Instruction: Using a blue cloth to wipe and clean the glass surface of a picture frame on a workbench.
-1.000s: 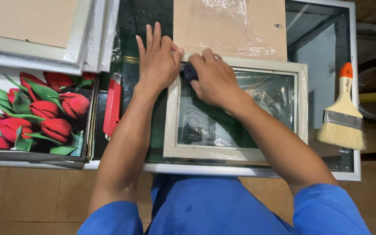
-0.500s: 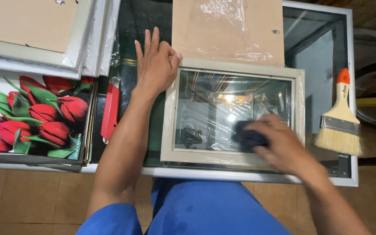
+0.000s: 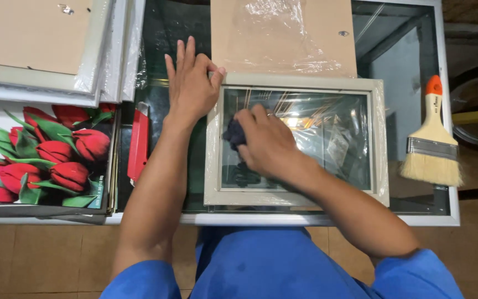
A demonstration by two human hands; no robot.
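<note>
The right hand (image 3: 266, 147), clutching a dark cloth (image 3: 234, 133), has swept back from the near-right corner to the left of the frame's glass (image 3: 316, 138); the left hand (image 3: 190, 83), spread flat, steadies the picture frame (image 3: 380, 138) on the worktop (image 3: 416, 50).

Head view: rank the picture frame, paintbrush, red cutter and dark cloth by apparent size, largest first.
1. Picture frame
2. Paintbrush and red cutter: similar length, brush broader, too close to rank
3. Dark cloth, mostly hidden under the right hand

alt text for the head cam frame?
Right hand presses a dark cloth on the glass of a pale picture frame; left hand steadies the frame's corner. A paintbrush lies right, a tulip print left.
</note>
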